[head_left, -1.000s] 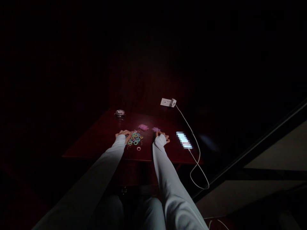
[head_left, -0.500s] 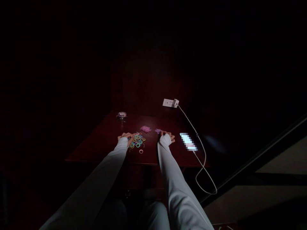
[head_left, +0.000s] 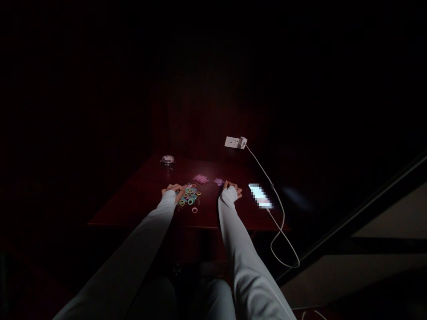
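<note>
A pile of small coloured rings and bands [head_left: 191, 195] lies on the dark red table. My left hand [head_left: 174, 191] rests at the pile's left side, fingers bent; what its fingertips touch is too small to tell. Behind the pile is a heap of pink bands [head_left: 201, 179]. Right of that sits a smaller purple heap [head_left: 218, 182], with my right hand [head_left: 232, 188] at its right edge. The fingers of my right hand are curled together, and anything between them is too small to make out. One pinkish ring [head_left: 195, 210] lies apart, nearer the front edge.
A round clear container [head_left: 167, 160] stands at the table's back left. To the right lies a lit phone [head_left: 260, 196], its white cable [head_left: 283, 209] looping past the table edge and up to a plug in the wall socket [head_left: 232, 142].
The whole view has shifted slightly, so everything sits a little further left. Both hands stay at the same heaps, with little visible finger movement.
</note>
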### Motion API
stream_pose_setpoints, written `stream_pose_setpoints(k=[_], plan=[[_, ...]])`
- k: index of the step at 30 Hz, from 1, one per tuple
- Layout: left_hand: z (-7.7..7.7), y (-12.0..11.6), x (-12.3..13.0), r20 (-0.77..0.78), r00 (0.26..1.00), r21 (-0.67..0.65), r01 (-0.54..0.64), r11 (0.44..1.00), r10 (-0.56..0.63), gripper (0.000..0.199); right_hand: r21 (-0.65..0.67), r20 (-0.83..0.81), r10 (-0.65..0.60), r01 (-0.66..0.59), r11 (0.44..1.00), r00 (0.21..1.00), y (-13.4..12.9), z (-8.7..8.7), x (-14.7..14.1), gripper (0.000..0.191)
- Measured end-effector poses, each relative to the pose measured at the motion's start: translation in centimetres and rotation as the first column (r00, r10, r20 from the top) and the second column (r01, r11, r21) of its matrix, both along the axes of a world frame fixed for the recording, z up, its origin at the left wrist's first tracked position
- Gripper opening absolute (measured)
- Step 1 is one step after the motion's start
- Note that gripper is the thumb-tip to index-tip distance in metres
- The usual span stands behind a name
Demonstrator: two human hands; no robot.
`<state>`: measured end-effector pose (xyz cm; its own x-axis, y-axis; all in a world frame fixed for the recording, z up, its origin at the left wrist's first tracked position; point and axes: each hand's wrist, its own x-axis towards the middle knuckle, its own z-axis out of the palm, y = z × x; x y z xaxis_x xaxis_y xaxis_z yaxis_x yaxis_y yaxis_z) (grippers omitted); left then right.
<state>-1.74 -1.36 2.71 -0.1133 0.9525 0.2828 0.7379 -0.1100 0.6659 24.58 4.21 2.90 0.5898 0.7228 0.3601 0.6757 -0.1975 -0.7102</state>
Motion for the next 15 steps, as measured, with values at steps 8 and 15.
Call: stream_pose_setpoints(k=[8,15], plan=[[0.5,-0.5,0.6,0.035,0.997,-0.021,-0.065,0.998,0.066,0.025,0.014,0.048,-0.113,0.113,0.994,0.992,-0.3,-0.9,-0.1,0.047],[0.8,-0.5,0.5,0.083,0.994,-0.021,-0.063,0.998,0.065,0.028,-0.01,0.08,0.006,-0.005,1.0,0.997,-0.3,-1.2,0.7,0.039]])
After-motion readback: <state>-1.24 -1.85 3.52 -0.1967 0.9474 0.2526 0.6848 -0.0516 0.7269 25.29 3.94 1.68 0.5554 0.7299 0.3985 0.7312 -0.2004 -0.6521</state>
